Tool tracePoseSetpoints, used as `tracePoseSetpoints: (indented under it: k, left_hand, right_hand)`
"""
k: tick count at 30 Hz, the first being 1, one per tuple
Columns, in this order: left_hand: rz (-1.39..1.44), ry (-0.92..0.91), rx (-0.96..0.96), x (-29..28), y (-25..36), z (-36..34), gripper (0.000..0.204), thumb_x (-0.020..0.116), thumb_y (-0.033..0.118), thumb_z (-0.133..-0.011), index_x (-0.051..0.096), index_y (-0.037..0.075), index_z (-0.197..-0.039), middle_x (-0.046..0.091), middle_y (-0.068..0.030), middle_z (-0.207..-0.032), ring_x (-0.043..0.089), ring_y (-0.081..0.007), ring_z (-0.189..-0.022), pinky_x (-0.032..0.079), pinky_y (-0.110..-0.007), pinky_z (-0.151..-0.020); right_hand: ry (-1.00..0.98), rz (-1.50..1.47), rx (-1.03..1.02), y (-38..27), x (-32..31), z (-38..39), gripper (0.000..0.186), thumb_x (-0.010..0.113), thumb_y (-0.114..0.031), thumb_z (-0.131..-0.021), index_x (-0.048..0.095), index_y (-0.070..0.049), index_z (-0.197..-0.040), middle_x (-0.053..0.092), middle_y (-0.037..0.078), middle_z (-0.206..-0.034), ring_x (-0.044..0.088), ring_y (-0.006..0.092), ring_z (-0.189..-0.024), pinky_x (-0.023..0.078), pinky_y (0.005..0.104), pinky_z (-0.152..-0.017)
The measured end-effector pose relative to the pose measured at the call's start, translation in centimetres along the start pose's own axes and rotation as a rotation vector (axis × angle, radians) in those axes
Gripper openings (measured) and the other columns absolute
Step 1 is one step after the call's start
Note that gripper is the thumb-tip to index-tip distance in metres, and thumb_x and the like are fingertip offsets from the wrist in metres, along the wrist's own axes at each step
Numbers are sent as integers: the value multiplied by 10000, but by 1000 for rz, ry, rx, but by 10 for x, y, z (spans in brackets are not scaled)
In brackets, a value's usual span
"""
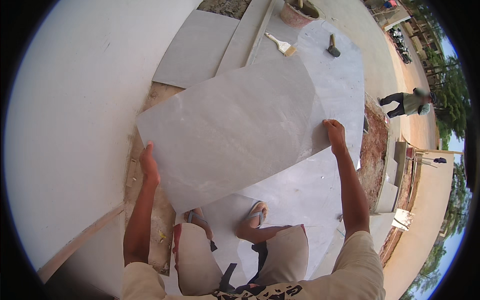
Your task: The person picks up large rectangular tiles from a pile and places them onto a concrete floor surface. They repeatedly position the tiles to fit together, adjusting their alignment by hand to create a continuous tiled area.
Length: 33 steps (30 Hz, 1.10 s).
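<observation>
a smooth white wall (85, 110) runs down the left side, with a strip of bare brown ground (159, 95) along its foot and pale grey flat paving (345, 65) to the right. between the person's two hands, over the paving and just ahead of the feet in grey-blue flip-flops (256, 215), is a large rectangular grey slab (225, 125), set askew. the left hand (150, 167) is clamped on its left edge, thumb showing; the other fingers are probably curled beneath, though the slab hides them. the right hand (336, 132) is clamped on the right edge, fingers bent together. beyond the slab lie a flat white-handled brush (281, 44) and a black-headed mallet (333, 46), near a reddish round bucket (295, 15) (cut off by the upper rim). a person (410, 102) stands well apart, far right.
</observation>
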State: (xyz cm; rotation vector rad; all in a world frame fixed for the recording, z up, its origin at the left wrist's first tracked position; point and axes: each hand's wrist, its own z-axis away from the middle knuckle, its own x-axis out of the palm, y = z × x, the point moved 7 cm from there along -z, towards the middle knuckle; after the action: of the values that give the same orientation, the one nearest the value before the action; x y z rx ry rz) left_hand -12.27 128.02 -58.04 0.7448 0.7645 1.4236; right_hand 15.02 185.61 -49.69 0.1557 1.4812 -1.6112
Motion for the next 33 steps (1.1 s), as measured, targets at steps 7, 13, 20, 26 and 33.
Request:
tracePoseSetpoints:
  k: [7,13,20,26,33]
  left_hand:
    - [-146,-98,-48,-8,168,158,428,531,338,-903,569,-20,-1134,591,-101,-1020,544,-215,-935,421,-352,-861]
    - [-274,-127,-93,-45,252,312,399,541,289,-884,578,-35,-1115,612,-96,-1007,566,-196,-912,439,-354,-823]
    - [-611,-14,-15,-25,269,415,409,562,320,-850,618,-48,-1018,634,-142,-913,596,-249,-814,455,-367,-773]
    - [-638,112,-144,55,243,482,479,581,363,-830,602,-96,-965,631,-181,-888,598,-273,-826,453,-392,-758]
    - [-531,270,-62,162,235,564,476,579,358,-821,581,-88,-987,598,-141,-871,560,-252,-809,435,-390,-744]
  right_hand:
    - [-86,-40,153,-89,-172,144,253,579,-223,-858,612,13,-943,537,-8,-722,457,75,-667,390,252,-616]
    - [-169,-40,312,-136,-310,281,130,572,-168,-825,630,-53,-839,550,-20,-722,488,79,-687,395,252,-641]
    - [-196,-188,443,-78,-390,333,114,588,-160,-800,620,-63,-750,534,-24,-687,475,80,-648,384,269,-595]
    - [-159,13,208,-44,-483,229,154,589,-162,-792,624,-18,-751,537,10,-654,489,112,-627,397,288,-601]
    - [-191,83,70,-119,-590,99,204,598,-198,-800,634,3,-797,569,37,-666,503,128,-633,404,311,-614]
